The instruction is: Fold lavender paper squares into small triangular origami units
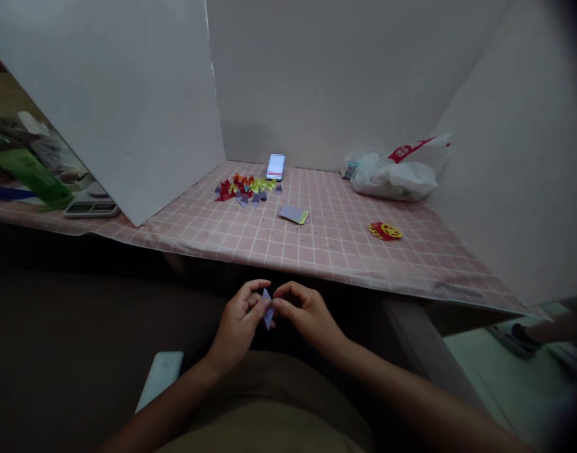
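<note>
Between my hands, over my lap and in front of the table edge, is a small piece of folded purple paper (267,319), pointed at top and bottom. My left hand (243,321) pinches it between thumb and fingers. My right hand (304,311) has its thumb and forefinger closed at the paper's right edge. On the table ahead lies a stack of square paper sheets (292,212), purple on top with yellow-green showing below. Behind it to the left sits a cluster of small folded paper figures (243,187) in red, orange, yellow and purple.
A lit phone (275,167) leans at the back of the pink checked table (335,245). Right are a white plastic bag (394,179) and red-and-yellow cutout pieces (385,231). White panels (175,113) surround the table. A pale flat box-shaped object (160,377) lies by my left forearm.
</note>
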Demonstrator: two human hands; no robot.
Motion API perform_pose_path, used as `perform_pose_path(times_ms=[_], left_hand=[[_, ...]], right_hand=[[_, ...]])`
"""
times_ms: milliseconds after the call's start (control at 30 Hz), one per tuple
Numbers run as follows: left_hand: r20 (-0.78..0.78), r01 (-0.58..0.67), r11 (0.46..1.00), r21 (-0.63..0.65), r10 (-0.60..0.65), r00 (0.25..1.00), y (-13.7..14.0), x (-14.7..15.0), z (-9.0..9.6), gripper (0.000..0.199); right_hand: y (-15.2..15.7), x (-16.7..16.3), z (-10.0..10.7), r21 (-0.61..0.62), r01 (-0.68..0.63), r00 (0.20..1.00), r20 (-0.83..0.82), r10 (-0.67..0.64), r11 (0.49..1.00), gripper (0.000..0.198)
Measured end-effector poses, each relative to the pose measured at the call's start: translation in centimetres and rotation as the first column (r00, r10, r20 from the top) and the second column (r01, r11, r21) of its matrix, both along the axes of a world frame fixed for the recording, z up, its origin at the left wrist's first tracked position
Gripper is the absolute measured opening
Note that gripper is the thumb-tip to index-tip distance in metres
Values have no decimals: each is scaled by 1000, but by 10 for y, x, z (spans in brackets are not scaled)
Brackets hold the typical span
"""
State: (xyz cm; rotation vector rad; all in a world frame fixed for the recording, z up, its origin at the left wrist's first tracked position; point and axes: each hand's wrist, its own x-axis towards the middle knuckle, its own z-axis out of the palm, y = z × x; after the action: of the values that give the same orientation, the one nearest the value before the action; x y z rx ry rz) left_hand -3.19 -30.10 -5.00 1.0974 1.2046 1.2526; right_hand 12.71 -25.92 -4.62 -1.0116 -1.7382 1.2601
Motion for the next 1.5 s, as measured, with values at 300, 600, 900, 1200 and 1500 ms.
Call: perform_pose_path(times_ms=[300, 600, 900, 1200, 1500], left_hand=[[33, 46, 999, -6, -46, 998, -2, 3, -4, 48], [105, -18, 1000, -23, 20, 994, 0, 5, -3, 45], [-24, -62, 997, 40, 63, 998, -3, 7, -4, 37], [-93, -93, 993, 73, 100, 991, -2, 7, -9, 35], [-96, -113, 991, 72, 119, 988, -1, 8, -8, 34]], right_hand=[[2, -1, 3, -198, -60, 983, -181, 23, 978, 9], [3, -2, 0, -159, 7, 987, -160, -33, 987, 9], [-1, -3, -2, 15, 34, 987, -156, -32, 999, 9], [-3, -1, -5, 227, 66, 995, -88, -47, 972, 17], [-2, 1, -7, 276, 54, 997, -63, -38, 960, 24]])
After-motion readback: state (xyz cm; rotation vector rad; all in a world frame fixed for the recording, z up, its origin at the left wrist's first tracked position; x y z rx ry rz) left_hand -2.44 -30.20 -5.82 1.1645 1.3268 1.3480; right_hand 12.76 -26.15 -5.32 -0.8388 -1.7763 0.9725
